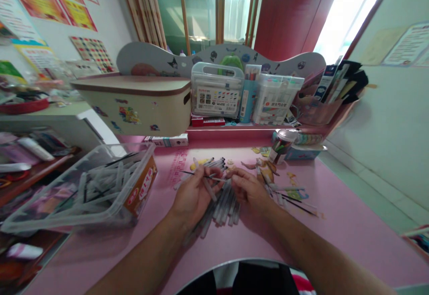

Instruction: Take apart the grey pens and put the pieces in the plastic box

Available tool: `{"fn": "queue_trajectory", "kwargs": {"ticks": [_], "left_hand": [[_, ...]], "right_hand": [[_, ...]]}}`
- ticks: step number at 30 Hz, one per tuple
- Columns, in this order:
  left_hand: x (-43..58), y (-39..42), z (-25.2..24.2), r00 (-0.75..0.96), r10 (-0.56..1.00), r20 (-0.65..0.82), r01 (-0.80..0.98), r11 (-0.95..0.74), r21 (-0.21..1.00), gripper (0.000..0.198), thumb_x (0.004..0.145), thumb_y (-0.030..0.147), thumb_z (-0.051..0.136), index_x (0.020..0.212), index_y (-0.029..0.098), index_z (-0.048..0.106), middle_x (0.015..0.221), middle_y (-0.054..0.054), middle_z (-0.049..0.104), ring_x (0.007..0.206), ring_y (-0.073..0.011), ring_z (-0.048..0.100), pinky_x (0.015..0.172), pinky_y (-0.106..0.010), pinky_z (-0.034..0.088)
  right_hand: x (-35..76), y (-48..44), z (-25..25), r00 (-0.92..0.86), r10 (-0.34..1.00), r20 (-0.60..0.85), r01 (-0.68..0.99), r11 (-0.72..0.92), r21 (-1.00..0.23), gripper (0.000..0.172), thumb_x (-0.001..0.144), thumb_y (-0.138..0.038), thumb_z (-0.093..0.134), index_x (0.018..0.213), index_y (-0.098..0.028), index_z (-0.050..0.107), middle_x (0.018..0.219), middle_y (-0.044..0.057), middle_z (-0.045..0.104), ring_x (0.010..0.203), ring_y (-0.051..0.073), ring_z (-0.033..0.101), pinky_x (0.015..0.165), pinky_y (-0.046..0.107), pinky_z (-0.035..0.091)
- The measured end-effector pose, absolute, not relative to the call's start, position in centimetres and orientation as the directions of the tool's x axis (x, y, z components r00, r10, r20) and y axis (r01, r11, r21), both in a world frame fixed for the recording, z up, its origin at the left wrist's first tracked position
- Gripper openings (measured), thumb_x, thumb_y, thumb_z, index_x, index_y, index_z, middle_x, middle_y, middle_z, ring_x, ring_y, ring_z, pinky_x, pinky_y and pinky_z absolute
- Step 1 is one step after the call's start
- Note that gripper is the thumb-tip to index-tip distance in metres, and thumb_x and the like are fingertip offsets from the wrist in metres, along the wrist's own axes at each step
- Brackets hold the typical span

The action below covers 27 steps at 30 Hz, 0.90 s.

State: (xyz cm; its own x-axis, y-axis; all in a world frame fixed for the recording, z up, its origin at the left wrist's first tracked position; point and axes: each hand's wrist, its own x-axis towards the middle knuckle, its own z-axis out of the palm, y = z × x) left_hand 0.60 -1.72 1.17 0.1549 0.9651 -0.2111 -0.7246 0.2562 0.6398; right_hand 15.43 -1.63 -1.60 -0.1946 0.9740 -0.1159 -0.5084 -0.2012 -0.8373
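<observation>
My left hand (192,196) is closed around a clear pen tube (209,189) and a thin dark refill (192,173) that crosses its fingers. My right hand (247,187) pinches the other end of the thin piece near its fingertips. Beneath and between both hands lies a pile of clear pen tubes (225,208) on the pink desk. Dark-tipped pens (219,162) stick out beyond the fingers. To the right of my right hand, several thin black refills (298,203) lie loosely on the desk.
A clear plastic bin (115,205) of tubes stands at the left of the pink desk (338,237). Behind are a cream storage box (144,111), a marker case (217,96), a second marker box (276,100), a jar (281,146) and a pen holder (317,109).
</observation>
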Motion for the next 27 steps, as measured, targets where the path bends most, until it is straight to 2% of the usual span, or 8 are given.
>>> {"fn": "queue_trajectory", "kwargs": {"ticks": [2,5,7,10,15,19,23,27], "left_hand": [[0.3,-1.6,1.4,0.19,0.943,-0.273,-0.734,0.321,0.598,0.028,0.096,0.025,0.044,0.073,0.015,0.055,0.077,-0.005,0.063,0.074,-0.0167,0.066,0.068,-0.032,0.059],[0.5,-1.7,1.8,0.228,0.891,-0.391,-0.7,0.43,0.57,0.02,0.096,0.018,0.043,0.085,0.013,0.06,0.069,-0.002,0.06,0.054,-0.0108,0.06,0.051,-0.024,0.055],[0.9,-2.0,2.0,0.24,0.862,-0.447,-0.683,0.477,0.553,0.017,0.094,0.013,0.044,0.091,0.011,0.061,0.074,-0.005,0.064,0.054,-0.01,0.061,0.049,-0.02,0.054],[1.6,-2.5,2.1,0.266,0.85,-0.456,-0.689,0.498,0.527,0.017,0.092,0.009,0.045,0.095,0.008,0.062,0.091,-0.012,0.069,0.075,-0.0157,0.07,0.07,-0.026,0.06],[1.8,-2.6,2.0,0.295,0.859,-0.419,-0.744,0.482,0.463,0.024,0.09,0.006,0.047,0.107,0.009,0.062,0.117,-0.016,0.066,0.105,-0.0224,0.068,0.091,-0.032,0.056],[2.2,-2.9,1.7,0.323,0.82,-0.473,-0.749,0.526,0.402,0.023,0.088,0.004,0.044,0.103,0.007,0.062,0.101,-0.015,0.07,0.096,-0.0213,0.07,0.089,-0.032,0.057],[2.9,-3.2,1.8,0.344,0.794,-0.5,-0.752,0.552,0.36,0.022,0.086,0.002,0.041,0.089,0.008,0.063,0.076,-0.01,0.069,0.083,-0.0201,0.072,0.084,-0.033,0.058],[3.0,-3.2,2.1,0.356,0.787,-0.504,-0.763,0.556,0.33,0.025,0.084,0.003,0.04,0.087,0.008,0.063,0.076,-0.01,0.069,0.08,-0.0204,0.072,0.081,-0.033,0.058]], "right_hand": [[16.0,-1.1,-1.5,-0.157,0.981,-0.113,-0.534,-0.18,-0.826,0.021,0.062,-0.013,0.061,0.082,-0.018,0.062,0.056,-0.006,0.043,0.044,0.007,0.03,0.039,0.02,0.019],[16.7,-0.5,-0.8,-0.097,0.995,-0.03,-0.471,-0.073,-0.879,0.028,0.052,-0.008,0.052,0.077,-0.018,0.058,0.066,-0.004,0.051,0.054,0.009,0.043,0.047,0.021,0.031],[16.9,-0.6,-0.3,-0.047,0.996,0.072,-0.353,0.051,-0.934,0.026,0.057,-0.007,0.049,0.08,-0.02,0.056,0.07,-0.003,0.054,0.061,0.011,0.05,0.056,0.023,0.039],[16.6,-1.4,-0.1,0.032,0.953,0.302,-0.147,0.303,-0.942,0.024,0.075,-0.009,0.049,0.094,-0.023,0.053,0.083,-0.002,0.059,0.078,0.015,0.057,0.076,0.03,0.047],[16.0,-2.5,-0.8,-0.027,0.849,0.528,0.133,0.526,-0.84,0.034,0.088,-0.009,0.043,0.115,-0.027,0.049,0.11,0.004,0.06,0.108,0.017,0.057,0.101,0.038,0.042],[15.6,-2.7,-1.4,-0.151,0.823,0.547,0.227,0.568,-0.791,0.047,0.089,-0.006,0.039,0.128,-0.031,0.046,0.126,0.005,0.057,0.12,0.018,0.052,0.106,0.042,0.04],[15.5,-2.7,-1.6,-0.291,0.793,0.535,0.335,0.609,-0.719,0.065,0.083,-0.001,0.04,0.139,-0.034,0.041,0.13,0.004,0.057,0.12,0.02,0.054,0.111,0.051,0.033],[15.7,-2.6,-1.6,-0.338,0.785,0.519,0.342,0.616,-0.709,0.087,0.069,0.003,0.039,0.147,-0.035,0.032,0.146,0.004,0.046,0.135,0.023,0.042,0.115,0.057,0.024]]}}
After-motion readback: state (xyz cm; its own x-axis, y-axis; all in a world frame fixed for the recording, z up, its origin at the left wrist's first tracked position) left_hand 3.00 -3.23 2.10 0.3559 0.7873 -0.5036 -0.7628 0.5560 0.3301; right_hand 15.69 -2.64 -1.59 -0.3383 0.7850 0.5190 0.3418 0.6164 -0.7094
